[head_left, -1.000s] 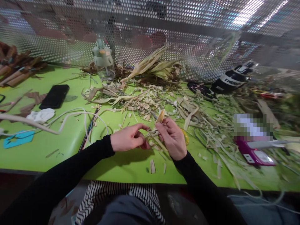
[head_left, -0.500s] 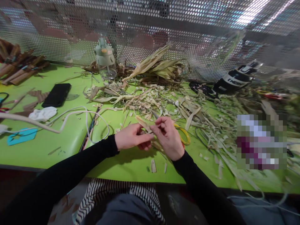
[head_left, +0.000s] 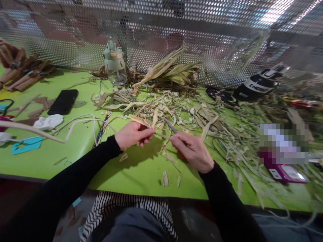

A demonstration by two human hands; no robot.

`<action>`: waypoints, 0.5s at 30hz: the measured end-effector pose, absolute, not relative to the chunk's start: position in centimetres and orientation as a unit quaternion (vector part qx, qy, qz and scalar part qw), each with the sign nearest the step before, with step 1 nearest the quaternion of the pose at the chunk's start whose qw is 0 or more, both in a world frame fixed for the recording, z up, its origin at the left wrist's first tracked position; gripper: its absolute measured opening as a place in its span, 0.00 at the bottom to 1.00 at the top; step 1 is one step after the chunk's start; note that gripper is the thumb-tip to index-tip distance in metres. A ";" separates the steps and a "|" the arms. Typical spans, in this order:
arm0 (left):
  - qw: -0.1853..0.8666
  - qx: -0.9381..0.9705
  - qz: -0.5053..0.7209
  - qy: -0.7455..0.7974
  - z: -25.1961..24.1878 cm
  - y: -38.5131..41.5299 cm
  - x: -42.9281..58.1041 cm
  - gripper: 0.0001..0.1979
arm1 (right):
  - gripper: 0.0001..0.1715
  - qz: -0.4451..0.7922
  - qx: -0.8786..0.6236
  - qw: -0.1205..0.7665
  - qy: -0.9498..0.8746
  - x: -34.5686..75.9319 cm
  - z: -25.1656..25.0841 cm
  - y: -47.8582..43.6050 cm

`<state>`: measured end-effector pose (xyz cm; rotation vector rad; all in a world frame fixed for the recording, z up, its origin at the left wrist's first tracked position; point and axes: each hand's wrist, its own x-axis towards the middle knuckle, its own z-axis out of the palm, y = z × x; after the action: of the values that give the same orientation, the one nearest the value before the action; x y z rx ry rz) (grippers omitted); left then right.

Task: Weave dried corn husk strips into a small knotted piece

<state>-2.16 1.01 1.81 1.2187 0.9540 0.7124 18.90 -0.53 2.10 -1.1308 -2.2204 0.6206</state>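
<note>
My left hand [head_left: 132,134] is closed in a pinch on a dried corn husk piece [head_left: 139,120], held just above the green table [head_left: 141,174]. My right hand [head_left: 194,152] is closed too, its fingertips pinching a thin husk strip [head_left: 163,135] that stretches between the two hands. Scissors lie on the table under my right hand; only their blades [head_left: 171,126] show clearly. Small husk scraps [head_left: 164,178] lie near the front edge below my hands.
A heap of husk shreds [head_left: 202,114] covers the table's middle and right, with whole husks [head_left: 171,72] at the perforated metal wall. A water bottle [head_left: 115,65], a black phone [head_left: 63,101], white cables [head_left: 75,124], a purple device [head_left: 282,169] and brown bundles [head_left: 22,75] lie around.
My hands have moved apart: the left went up and left with the husk piece, the right went right and down, and a thin strip now stretches between them.
</note>
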 end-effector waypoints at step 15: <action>0.713 0.530 0.303 0.345 1.2 -0.1 -0.5 0.15 | 0.14 0.409 -0.443 0.411 -0.684 17.0 0.5 -1.2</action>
<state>-0.54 -0.14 1.22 1.1749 0.7650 0.6711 16.96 -1.16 0.48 -1.1136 -1.7205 1.0297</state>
